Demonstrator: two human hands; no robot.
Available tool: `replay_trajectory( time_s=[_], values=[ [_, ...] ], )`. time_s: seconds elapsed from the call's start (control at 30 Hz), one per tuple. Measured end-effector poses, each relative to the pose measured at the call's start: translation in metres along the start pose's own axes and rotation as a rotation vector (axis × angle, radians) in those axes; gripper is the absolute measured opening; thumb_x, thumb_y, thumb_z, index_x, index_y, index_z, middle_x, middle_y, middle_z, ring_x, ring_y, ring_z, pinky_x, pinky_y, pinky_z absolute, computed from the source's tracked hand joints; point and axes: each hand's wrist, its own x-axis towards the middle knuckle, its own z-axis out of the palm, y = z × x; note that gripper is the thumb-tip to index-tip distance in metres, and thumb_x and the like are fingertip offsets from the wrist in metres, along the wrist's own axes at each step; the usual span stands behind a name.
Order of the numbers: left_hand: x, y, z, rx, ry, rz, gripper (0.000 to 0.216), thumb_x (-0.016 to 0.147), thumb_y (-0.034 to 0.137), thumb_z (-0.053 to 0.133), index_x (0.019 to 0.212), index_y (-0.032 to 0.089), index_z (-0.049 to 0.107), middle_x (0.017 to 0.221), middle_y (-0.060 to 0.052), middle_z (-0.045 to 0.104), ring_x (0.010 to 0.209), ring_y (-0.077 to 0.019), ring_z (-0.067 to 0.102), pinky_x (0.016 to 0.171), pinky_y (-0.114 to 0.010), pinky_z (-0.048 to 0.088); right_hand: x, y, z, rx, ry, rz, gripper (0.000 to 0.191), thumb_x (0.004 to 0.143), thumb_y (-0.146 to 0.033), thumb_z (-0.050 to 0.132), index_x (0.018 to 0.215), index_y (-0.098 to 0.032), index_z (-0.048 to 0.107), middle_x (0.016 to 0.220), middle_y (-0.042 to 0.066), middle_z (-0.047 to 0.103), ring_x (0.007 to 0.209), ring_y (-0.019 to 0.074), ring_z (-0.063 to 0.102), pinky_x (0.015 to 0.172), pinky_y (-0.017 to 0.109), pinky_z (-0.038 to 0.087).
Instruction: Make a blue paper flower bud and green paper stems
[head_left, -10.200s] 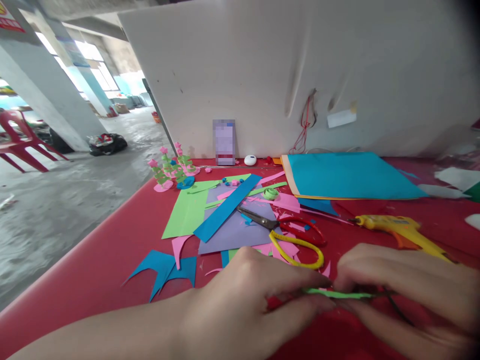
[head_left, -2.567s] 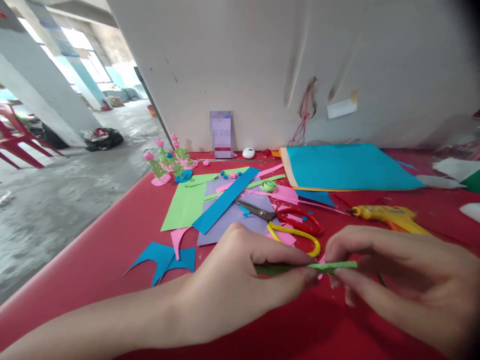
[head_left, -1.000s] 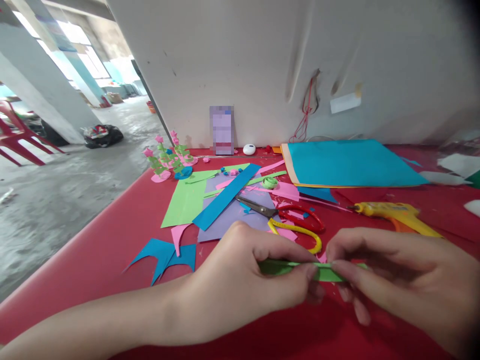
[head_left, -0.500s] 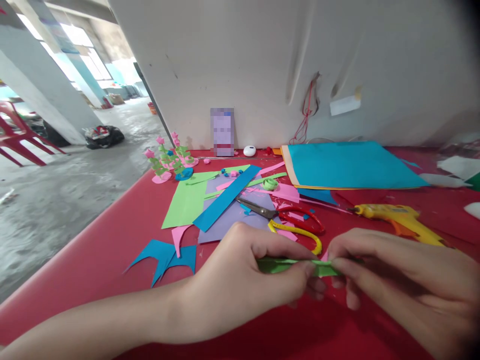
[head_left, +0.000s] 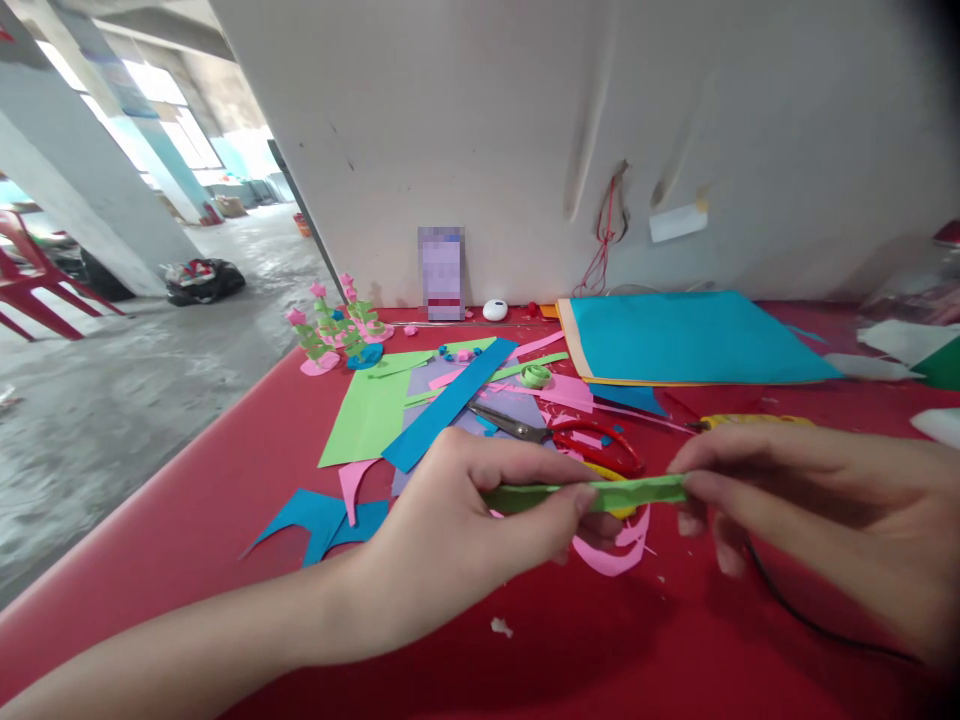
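My left hand (head_left: 480,520) and my right hand (head_left: 810,510) each pinch one end of a narrow green paper strip (head_left: 637,493), held level just above the red table (head_left: 187,540). The left thumb and forefinger close on its left part, the right fingertips on its right end. Behind the strip lie scissors (head_left: 577,440) with red and yellow handles, and a yellow glue gun (head_left: 750,421) is mostly hidden by my right hand. A pink curved paper scrap (head_left: 619,545) lies under the strip.
Green, purple and blue paper pieces (head_left: 435,410) are spread in the middle of the table. A blue sheet stack (head_left: 690,335) lies at the back right. Small paper flower figures (head_left: 334,330) stand at the back left edge. A white wall (head_left: 525,130) rises behind.
Both hands have lifted the green strip a little and drawn apart, so more of it shows between them. The pink scrap below is now uncovered.
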Motion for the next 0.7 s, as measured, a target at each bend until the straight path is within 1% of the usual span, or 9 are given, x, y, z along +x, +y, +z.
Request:
replay_trajectory(
  time_s=[0.07, 0.13, 0.23, 0.3, 0.4, 0.47, 0.57, 0.63, 0.7],
  values=[
    [0.000, -0.001, -0.001, 0.060, -0.010, 0.030, 0.019, 0.081, 0.017, 0.056, 0.091, 0.023, 0.071, 0.079, 0.003, 0.073, 0.072, -0.0110, 0.067, 0.063, -0.013, 0.052, 0.000, 0.000, 0.000, -0.023, 0.003, -0.016, 0.022, 0.074, -0.050, 0.058, 0.078, -0.030, 0.064, 0.043, -0.005, 0.056, 0.039, 0.0127, 0.054, 0.039, 0.021, 0.046],
    [0.000, 0.000, -0.001, 0.113, -0.047, 0.061, 0.021, 0.081, 0.018, 0.057, 0.097, 0.026, 0.069, 0.084, 0.004, 0.072, 0.075, -0.0112, 0.066, 0.064, -0.014, 0.051, -0.001, -0.004, 0.003, -0.015, 0.026, -0.036, 0.021, 0.074, -0.048, 0.059, 0.077, -0.028, 0.064, 0.049, -0.004, 0.059, 0.038, 0.0124, 0.054, 0.040, 0.023, 0.047],
    [0.000, 0.001, 0.001, 0.133, -0.087, 0.083, 0.021, 0.083, 0.020, 0.054, 0.095, 0.024, 0.070, 0.086, 0.003, 0.072, 0.078, -0.0120, 0.065, 0.067, -0.015, 0.050, -0.003, -0.012, 0.010, 0.028, 0.038, -0.096, 0.014, 0.072, -0.041, 0.062, 0.071, -0.028, 0.064, 0.058, -0.003, 0.062, 0.039, 0.0117, 0.052, 0.040, 0.023, 0.046],
    [0.000, 0.002, 0.003, 0.169, -0.096, 0.066, 0.019, 0.083, 0.021, 0.053, 0.089, 0.020, 0.071, 0.078, 0.002, 0.071, 0.071, -0.0114, 0.064, 0.061, -0.015, 0.049, -0.005, -0.016, 0.016, 0.075, 0.011, -0.136, 0.009, 0.074, -0.035, 0.060, 0.068, -0.029, 0.062, 0.059, -0.003, 0.062, 0.042, 0.0125, 0.053, 0.039, 0.022, 0.045],
    [-0.001, 0.001, 0.006, 0.231, -0.149, 0.019, 0.023, 0.084, 0.020, 0.049, 0.083, 0.016, 0.071, 0.062, 0.003, 0.066, 0.055, -0.0082, 0.057, 0.046, -0.015, 0.039, -0.007, -0.017, 0.022, 0.164, -0.027, -0.164, 0.012, 0.075, -0.031, 0.056, 0.064, -0.029, 0.060, 0.056, -0.004, 0.060, 0.044, 0.0119, 0.052, 0.039, 0.021, 0.045],
    [-0.001, 0.000, 0.007, 0.220, -0.146, 0.008, 0.024, 0.084, 0.019, 0.048, 0.081, 0.014, 0.071, 0.060, 0.002, 0.065, 0.053, -0.0080, 0.056, 0.045, -0.015, 0.039, -0.008, -0.016, 0.023, 0.206, -0.033, -0.144, 0.007, 0.072, -0.030, 0.059, 0.066, -0.029, 0.062, 0.058, -0.005, 0.061, 0.046, 0.0115, 0.054, 0.042, 0.020, 0.046],
    [-0.003, 0.000, 0.008, 0.142, -0.119, -0.006, 0.023, 0.084, 0.018, 0.050, 0.083, 0.012, 0.071, 0.065, -0.002, 0.069, 0.054, -0.0100, 0.061, 0.049, -0.015, 0.046, -0.009, -0.016, 0.022, 0.248, -0.048, -0.088, 0.003, 0.070, -0.031, 0.063, 0.072, -0.030, 0.065, 0.064, -0.004, 0.065, 0.050, 0.0121, 0.058, 0.043, 0.020, 0.047],
    [-0.004, 0.000, 0.009, 0.106, -0.121, 0.010, 0.023, 0.084, 0.019, 0.050, 0.084, 0.009, 0.071, 0.065, -0.005, 0.070, 0.052, -0.0102, 0.062, 0.049, -0.015, 0.048, -0.010, -0.017, 0.022, 0.283, -0.059, -0.053, 0.004, 0.070, -0.032, 0.062, 0.069, -0.030, 0.065, 0.055, -0.005, 0.062, 0.045, 0.0102, 0.055, 0.039, 0.018, 0.044],
    [-0.004, -0.001, 0.011, 0.084, -0.104, 0.056, 0.023, 0.085, 0.020, 0.051, 0.086, 0.008, 0.071, 0.068, -0.006, 0.071, 0.056, -0.0115, 0.064, 0.053, -0.016, 0.051, -0.010, -0.019, 0.023, 0.339, -0.045, -0.011, 0.005, 0.069, -0.034, 0.063, 0.067, -0.030, 0.065, 0.048, -0.007, 0.058, 0.039, 0.0082, 0.051, 0.035, 0.016, 0.041]
  ],
)
